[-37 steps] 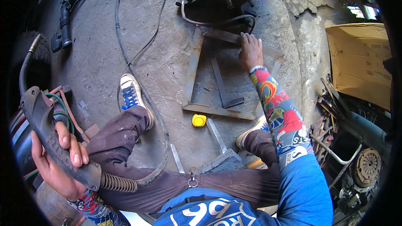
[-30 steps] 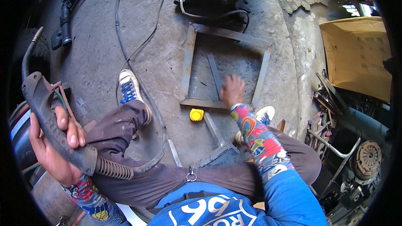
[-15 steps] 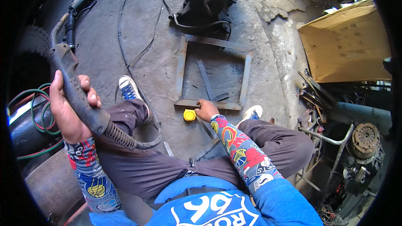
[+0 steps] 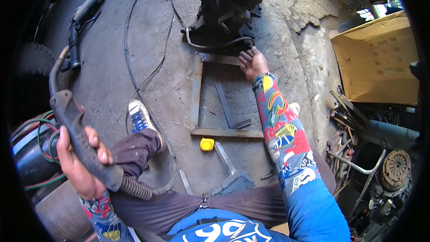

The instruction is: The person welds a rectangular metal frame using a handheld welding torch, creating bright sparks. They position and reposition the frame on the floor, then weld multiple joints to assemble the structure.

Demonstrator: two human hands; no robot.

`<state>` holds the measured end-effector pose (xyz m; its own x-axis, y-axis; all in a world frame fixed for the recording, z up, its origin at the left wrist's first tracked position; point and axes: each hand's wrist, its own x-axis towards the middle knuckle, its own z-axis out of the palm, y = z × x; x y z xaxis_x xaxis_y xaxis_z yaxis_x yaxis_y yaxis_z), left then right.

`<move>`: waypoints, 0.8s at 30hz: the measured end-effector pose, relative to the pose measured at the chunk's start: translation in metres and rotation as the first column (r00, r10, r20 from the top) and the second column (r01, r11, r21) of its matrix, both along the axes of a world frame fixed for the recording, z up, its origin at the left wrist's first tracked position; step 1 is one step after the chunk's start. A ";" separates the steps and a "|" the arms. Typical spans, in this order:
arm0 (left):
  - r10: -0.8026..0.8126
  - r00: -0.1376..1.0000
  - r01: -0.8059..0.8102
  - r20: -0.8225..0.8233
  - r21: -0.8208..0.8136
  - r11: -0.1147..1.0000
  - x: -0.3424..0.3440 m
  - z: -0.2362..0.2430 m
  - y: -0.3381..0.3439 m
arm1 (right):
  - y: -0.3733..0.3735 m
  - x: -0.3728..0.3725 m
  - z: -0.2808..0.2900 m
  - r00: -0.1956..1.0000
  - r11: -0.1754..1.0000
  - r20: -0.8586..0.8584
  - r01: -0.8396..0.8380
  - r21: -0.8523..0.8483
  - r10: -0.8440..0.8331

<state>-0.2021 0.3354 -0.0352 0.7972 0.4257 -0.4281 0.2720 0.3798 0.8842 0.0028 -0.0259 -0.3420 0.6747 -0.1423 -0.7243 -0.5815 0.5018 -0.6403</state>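
Observation:
My left hand (image 4: 85, 163) is closed round the dark handle of a welding torch (image 4: 85, 139), its curved neck and nozzle pointing away from me. A square frame of metal bars (image 4: 196, 92) lies on the floor in front of me. Over its far right corner my right hand (image 4: 253, 64) reaches out, fingers loosely bent and apart, with nothing visible in them. Just beyond those fingers is the end of a cable (image 4: 215, 45) at the foot of a dark machine part (image 4: 239, 4). A yellow tape measure (image 4: 207, 144) rests by the frame's near side.
Inside the frame lie a flat bar (image 4: 225, 105) and a short metal piece (image 4: 242, 124). A black torch-like tool (image 4: 83, 22) is at the far left. To the right stand a cardboard box (image 4: 374, 58), scrap metal and a round clutch plate (image 4: 397, 170). Hoses (image 4: 42, 141) hang at left.
My right hand has moved forward from beside the tape measure and the frame's near bar to its far right corner. My left hand, still holding the torch, has dropped slightly lower in view.

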 end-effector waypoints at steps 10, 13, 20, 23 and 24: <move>0.017 0.999 -0.017 0.035 -0.001 1.000 0.015 -0.001 0.001 | -0.018 0.062 0.005 0.838 0.731 -0.038 0.496 0.468 -0.545; 0.018 0.998 -0.017 0.065 -0.025 1.000 0.010 0.002 0.006 | -0.014 0.012 0.039 0.864 0.779 0.124 0.368 0.507 -0.488; -0.079 0.991 0.078 0.107 0.017 0.997 -0.004 -0.001 0.020 | 0.017 -0.012 0.164 0.647 0.975 0.730 -0.118 -0.188 0.220; -0.070 0.991 0.068 0.118 0.016 0.998 -0.010 0.002 0.026 | 0.042 -0.011 0.208 0.377 0.929 0.854 -0.237 -0.286 0.359; -0.073 0.991 0.071 0.115 0.021 0.997 -0.009 0.003 0.028 | 0.051 -0.017 0.215 0.369 0.948 0.874 -0.124 -0.292 0.317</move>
<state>-0.2113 0.3633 -0.0318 0.8698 0.3716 -0.3246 0.1938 0.3476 0.9174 -0.0138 0.0256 -0.1270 0.9338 0.0796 0.3489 0.3129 0.2918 -0.9039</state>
